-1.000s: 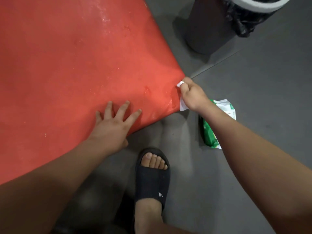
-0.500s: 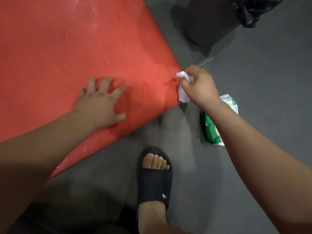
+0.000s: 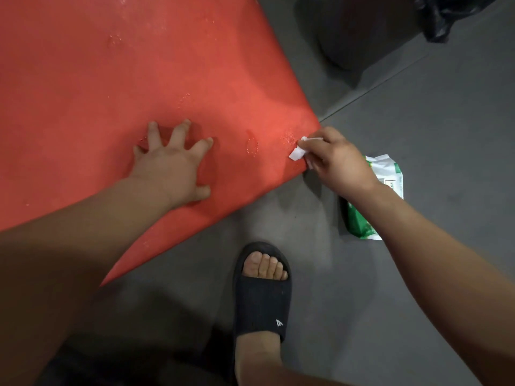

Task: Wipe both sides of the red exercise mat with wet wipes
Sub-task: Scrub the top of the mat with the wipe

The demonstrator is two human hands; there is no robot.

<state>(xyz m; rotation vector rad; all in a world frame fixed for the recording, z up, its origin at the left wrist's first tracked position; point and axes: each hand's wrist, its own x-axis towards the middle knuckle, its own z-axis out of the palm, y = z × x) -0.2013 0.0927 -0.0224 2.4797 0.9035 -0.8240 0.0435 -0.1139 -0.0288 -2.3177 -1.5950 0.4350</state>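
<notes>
The red exercise mat [image 3: 117, 87] lies flat on the grey floor, its near right corner pointing toward my right hand. Wet streaks and droplets glisten on its surface. My left hand [image 3: 174, 165] presses on the mat with fingers spread, a little in from the near edge. My right hand [image 3: 338, 162] pinches a crumpled white wet wipe [image 3: 299, 151] against the mat at that corner. A green and white pack of wet wipes [image 3: 370, 201] lies on the floor under my right forearm, partly hidden by it.
My foot in a black slide sandal [image 3: 262, 296] stands on the grey floor just below the mat's edge. A dark round bin [image 3: 359, 32] with a black bag [image 3: 446, 15] stands at the top right, close to the mat's right side.
My left hand moved from the mat's near edge further onto the mat. My right hand with the wipe shifted slightly over the corner, staying there.
</notes>
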